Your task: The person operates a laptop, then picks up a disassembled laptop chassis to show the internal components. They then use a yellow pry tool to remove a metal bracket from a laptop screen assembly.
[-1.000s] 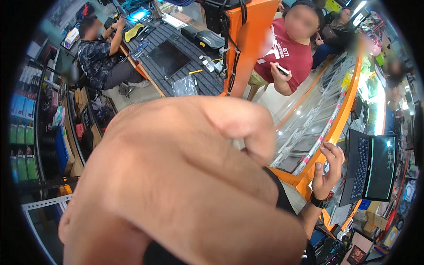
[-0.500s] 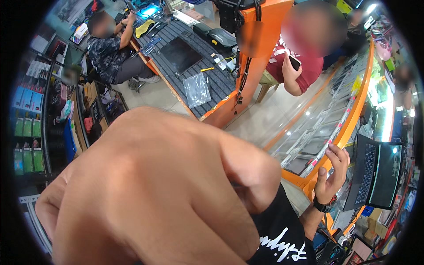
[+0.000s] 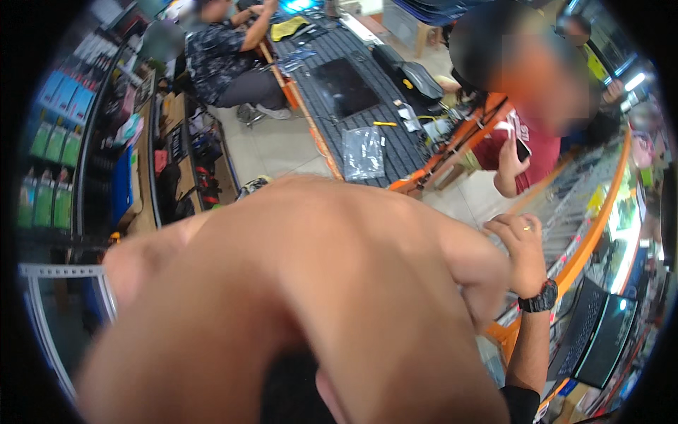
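Note:
My left hand (image 3: 353, 233) fills the middle and bottom, very close and blurred. Its bent knuckles and back show, while the fingertips are out of sight. Whether it holds anything is hidden. Beyond its right edge is my right hand (image 3: 519, 247), raised, with the back up and a ring on one finger. Nothing shows in it. The fingers are loosely bent and a little apart. A black watch (image 3: 539, 297) sits on that wrist. Behind the right hand runs a glass display case (image 3: 597, 205) with an orange edge. Some black cloth (image 3: 289, 389) shows below.
Ahead is a ribbed grey workbench (image 3: 332, 138) with a dark flat panel (image 3: 344, 86) and a clear plastic bag (image 3: 364, 152). A laptop (image 3: 607, 339) stands lower right. One person (image 3: 229, 56) sits far left; another in red (image 3: 540, 152) holds a phone. Shelves line the left.
The view has shifted, so the bench and seated person appear farther right. My left hand has moved right in the picture. My right hand is higher, its fingers more bent.

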`<state>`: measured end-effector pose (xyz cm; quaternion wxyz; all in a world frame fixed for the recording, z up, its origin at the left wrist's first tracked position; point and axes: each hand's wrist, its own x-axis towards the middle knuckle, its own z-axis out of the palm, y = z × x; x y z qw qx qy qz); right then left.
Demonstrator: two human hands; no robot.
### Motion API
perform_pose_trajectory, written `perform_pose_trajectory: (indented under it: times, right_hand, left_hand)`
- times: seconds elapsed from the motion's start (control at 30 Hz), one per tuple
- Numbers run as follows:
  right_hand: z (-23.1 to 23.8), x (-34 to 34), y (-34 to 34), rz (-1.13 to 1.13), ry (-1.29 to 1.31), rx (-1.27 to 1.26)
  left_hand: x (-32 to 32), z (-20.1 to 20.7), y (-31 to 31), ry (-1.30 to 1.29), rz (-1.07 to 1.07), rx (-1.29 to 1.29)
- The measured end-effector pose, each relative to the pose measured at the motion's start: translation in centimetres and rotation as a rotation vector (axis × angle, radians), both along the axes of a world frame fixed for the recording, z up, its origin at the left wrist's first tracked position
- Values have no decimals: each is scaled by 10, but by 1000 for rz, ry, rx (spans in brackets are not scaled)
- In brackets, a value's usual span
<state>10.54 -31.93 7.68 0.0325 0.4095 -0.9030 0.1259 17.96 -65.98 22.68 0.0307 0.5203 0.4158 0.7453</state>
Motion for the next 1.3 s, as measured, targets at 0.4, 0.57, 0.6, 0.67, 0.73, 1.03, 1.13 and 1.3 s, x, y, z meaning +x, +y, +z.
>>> perform_pose_trajectory:
  times: [0.4, 0.57, 0.6, 0.67, 0.73, 1.03, 1.13, 1.3]
  right_hand:
    - [-117, -12, -33, 347, -461, 512]
    - [-135, -8, -29, 463, -580, 432]
    - [-142, -8, -29, 460, -606, 434]
    - [-154, -15, -27, 460, -652, 448]
    - [-160, -21, -23, 459, -711, 467]
    - [-154, -40, -17, 379, -729, 410]
    - [-159, -38, -16, 386, -712, 406]
    - [-160, -43, -19, 398, -759, 367]
  left_hand:
    - [110, -182, 44, -668, 301, 163]
    - [138, -198, 90, -750, 224, 159]
    - [140, -197, 100, -740, 201, 169]
    - [140, -193, 114, -760, 177, 135]
    - [139, -195, 123, -783, 126, 82]
    - [128, -196, 154, -763, 59, -4]
    - [129, -197, 160, -766, 31, -22]
    - [126, -193, 166, -778, 44, -39]
